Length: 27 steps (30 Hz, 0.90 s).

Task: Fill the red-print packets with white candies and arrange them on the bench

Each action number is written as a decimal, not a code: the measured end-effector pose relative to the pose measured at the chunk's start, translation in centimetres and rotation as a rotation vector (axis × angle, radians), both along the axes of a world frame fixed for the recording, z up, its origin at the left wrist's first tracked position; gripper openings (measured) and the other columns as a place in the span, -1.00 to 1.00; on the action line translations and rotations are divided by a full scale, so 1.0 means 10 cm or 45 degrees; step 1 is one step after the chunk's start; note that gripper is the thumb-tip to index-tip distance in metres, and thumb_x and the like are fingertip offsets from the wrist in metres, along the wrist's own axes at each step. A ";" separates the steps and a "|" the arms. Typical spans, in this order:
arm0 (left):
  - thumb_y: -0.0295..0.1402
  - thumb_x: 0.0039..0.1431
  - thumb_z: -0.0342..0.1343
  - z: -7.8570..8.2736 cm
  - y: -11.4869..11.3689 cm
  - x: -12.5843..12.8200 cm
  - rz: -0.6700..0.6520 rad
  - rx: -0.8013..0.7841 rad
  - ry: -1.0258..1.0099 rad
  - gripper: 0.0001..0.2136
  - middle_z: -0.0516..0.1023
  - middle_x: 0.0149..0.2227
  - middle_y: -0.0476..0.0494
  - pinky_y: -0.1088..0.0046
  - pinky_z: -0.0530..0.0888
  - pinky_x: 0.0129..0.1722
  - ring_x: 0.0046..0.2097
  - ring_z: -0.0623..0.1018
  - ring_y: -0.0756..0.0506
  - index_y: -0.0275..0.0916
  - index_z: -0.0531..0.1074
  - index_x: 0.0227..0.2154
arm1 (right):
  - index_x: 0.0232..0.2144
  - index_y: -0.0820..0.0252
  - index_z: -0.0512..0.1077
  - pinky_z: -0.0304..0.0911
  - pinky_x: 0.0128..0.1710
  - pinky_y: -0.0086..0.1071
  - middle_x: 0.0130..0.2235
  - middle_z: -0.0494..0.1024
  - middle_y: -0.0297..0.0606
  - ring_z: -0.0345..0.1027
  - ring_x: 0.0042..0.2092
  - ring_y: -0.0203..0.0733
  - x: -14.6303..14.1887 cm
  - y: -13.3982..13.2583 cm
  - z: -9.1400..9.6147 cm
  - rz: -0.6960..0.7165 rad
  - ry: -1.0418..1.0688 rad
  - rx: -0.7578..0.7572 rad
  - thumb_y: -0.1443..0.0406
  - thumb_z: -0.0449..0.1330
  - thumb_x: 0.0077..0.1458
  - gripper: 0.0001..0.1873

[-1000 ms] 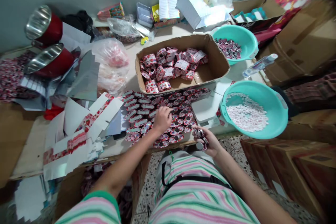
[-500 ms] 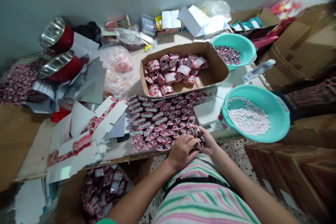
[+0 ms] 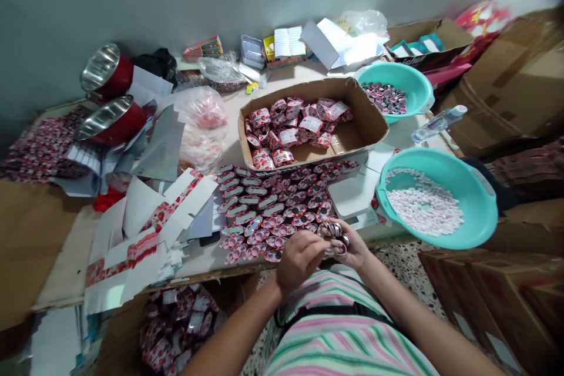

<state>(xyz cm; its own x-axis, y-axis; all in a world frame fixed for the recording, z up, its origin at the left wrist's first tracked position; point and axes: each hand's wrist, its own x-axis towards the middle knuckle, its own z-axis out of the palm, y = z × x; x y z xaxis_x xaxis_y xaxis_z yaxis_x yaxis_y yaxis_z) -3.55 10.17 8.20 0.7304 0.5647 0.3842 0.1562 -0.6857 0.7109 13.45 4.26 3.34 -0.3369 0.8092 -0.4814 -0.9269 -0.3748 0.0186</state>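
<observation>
Several small round shiny metal-rimmed pieces (image 3: 340, 242) rest in my right hand (image 3: 358, 251), whose fingers curl around them at the table's front edge. My left hand (image 3: 300, 255) is beside it, fingers pinched together against the near side of the pieces; what is between its fingertips is hidden. Just beyond both hands, rows of oval strawberry-print packs (image 3: 273, 221) stand close together on the table. Pink discs show in the tops of the near ones, while many at the left have grey tops. A white flat scale (image 3: 350, 197) lies right of the rows.
An open cardboard box (image 3: 372, 129) holds strawberry-print packs. One teal bowl (image 3: 480, 211) contains white pieces, another teal bowl (image 3: 420, 79) metal-rimmed ones. A clear bottle (image 3: 438, 123) lies between them. Printed card sheets (image 3: 132, 258) and red steel bowls (image 3: 115, 120) are at left.
My left hand has drawn back slightly to the left from the round pieces, showing more of them. The right hand still holds them. The whole view has shifted a little.
</observation>
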 end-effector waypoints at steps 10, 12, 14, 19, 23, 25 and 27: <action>-0.40 0.11 0.10 -0.81 1.24 0.13 0.794 -0.420 0.668 -0.80 0.59 -0.30 -0.09 0.46 0.41 -0.17 -0.22 0.55 -0.07 -0.21 0.46 -0.18 | -0.24 0.13 0.35 -0.15 -0.73 -0.67 -0.46 0.42 -0.45 -0.06 -0.67 -0.56 0.11 -0.10 -0.09 0.024 -0.125 -0.074 0.24 0.18 0.06 -0.81; -0.34 0.12 0.10 -0.92 1.37 0.23 0.802 -0.440 0.848 -0.84 0.60 -0.27 -0.14 0.46 0.41 -0.18 -0.18 0.56 -0.11 -0.21 0.50 -0.24 | -0.23 0.12 0.35 -0.15 -0.73 -0.66 -0.46 0.43 -0.45 -0.05 -0.67 -0.56 0.15 -0.14 -0.10 0.012 -0.129 -0.109 0.25 0.17 0.07 -0.82; -0.30 0.11 0.12 -0.97 1.45 0.32 0.791 -0.460 0.986 -0.84 0.60 -0.28 -0.19 0.44 0.40 -0.17 -0.16 0.56 -0.16 -0.21 0.53 -0.29 | -0.24 0.12 0.35 -0.15 -0.73 -0.65 -0.46 0.43 -0.43 -0.05 -0.68 -0.55 0.20 -0.17 -0.11 -0.008 -0.123 -0.141 0.25 0.15 0.09 -0.85; -0.33 0.07 0.13 -1.02 1.53 0.43 0.765 -0.449 1.099 -0.83 0.61 -0.28 -0.26 0.41 0.40 -0.17 -0.14 0.56 -0.21 -0.23 0.55 -0.30 | -0.23 0.12 0.35 -0.16 -0.74 -0.65 -0.46 0.41 -0.43 -0.02 -0.68 -0.54 0.35 -0.24 -0.13 -0.067 -0.096 -0.155 0.25 0.13 0.12 -0.86; -0.29 0.05 0.15 -1.01 1.55 0.45 0.740 -0.420 1.169 -0.79 0.60 -0.25 -0.25 0.42 0.40 -0.17 -0.13 0.56 -0.21 -0.23 0.53 -0.26 | -0.22 0.13 0.35 -0.14 -0.74 -0.65 -0.46 0.41 -0.43 -0.02 -0.67 -0.54 0.47 -0.25 -0.13 -0.085 -0.102 -0.147 0.26 0.13 0.11 -0.85; -0.23 0.03 0.16 -1.00 1.58 0.47 0.741 -0.406 1.255 -0.72 0.60 -0.24 -0.27 0.40 0.41 -0.19 -0.12 0.56 -0.24 -0.24 0.51 -0.21 | -0.23 0.13 0.35 -0.13 -0.74 -0.65 -0.46 0.42 -0.42 -0.01 -0.68 -0.54 0.52 -0.25 -0.13 -0.097 -0.103 -0.153 0.26 0.14 0.11 -0.85; -0.16 0.01 0.17 -0.99 1.63 0.50 0.736 -0.404 1.393 -0.67 0.59 -0.22 -0.30 0.37 0.42 -0.19 -0.11 0.55 -0.27 -0.24 0.50 -0.19 | -0.24 0.13 0.36 -0.12 -0.74 -0.65 -0.46 0.42 -0.41 -0.01 -0.68 -0.54 0.57 -0.24 -0.13 -0.102 -0.094 -0.158 0.26 0.14 0.10 -0.85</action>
